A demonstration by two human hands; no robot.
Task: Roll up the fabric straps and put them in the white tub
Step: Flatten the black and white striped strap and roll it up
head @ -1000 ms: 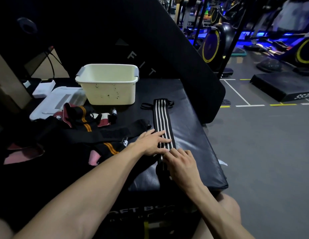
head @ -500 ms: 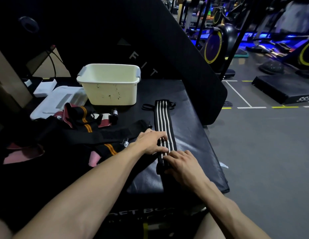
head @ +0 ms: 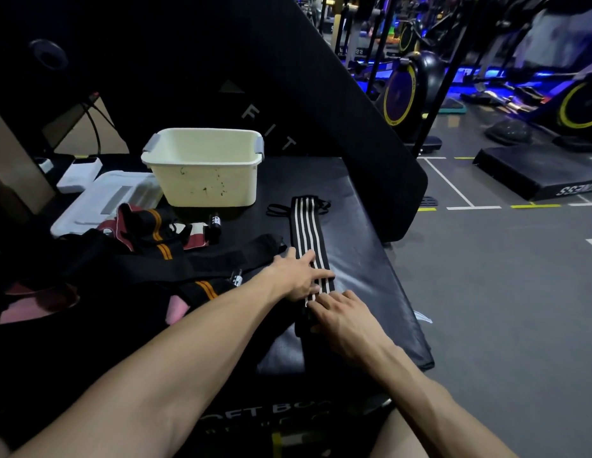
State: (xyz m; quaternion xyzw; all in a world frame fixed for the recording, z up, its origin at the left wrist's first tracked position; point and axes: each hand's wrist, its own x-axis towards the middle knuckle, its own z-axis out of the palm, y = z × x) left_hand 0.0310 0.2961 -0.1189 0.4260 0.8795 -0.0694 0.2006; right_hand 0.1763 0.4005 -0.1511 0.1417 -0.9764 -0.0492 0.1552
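Note:
A black fabric strap with white stripes [head: 307, 228] lies stretched out lengthwise on the black padded box [head: 360, 233]. My left hand [head: 296, 274] presses flat on the strap with straight fingers. Just nearer to me, my right hand [head: 341, 317] rests on the strap's near part, fingertips at a small fold or roll of the fabric. The white tub [head: 205, 175] stands upright at the back of the box and looks empty. A heap of other straps, black with orange stripes and red-and-white ends [head: 156, 239], lies to the left.
White plastic lids or trays [head: 99, 200] lie left of the tub. A tall black pad [head: 321, 104] leans behind the box. The box's right edge drops to a grey gym floor [head: 486, 292]; exercise bikes [head: 407, 94] stand farther back.
My right hand has crept forward along the strap towards my left hand, and the strap's near end has gathered under it. My left hand has stayed almost where it was.

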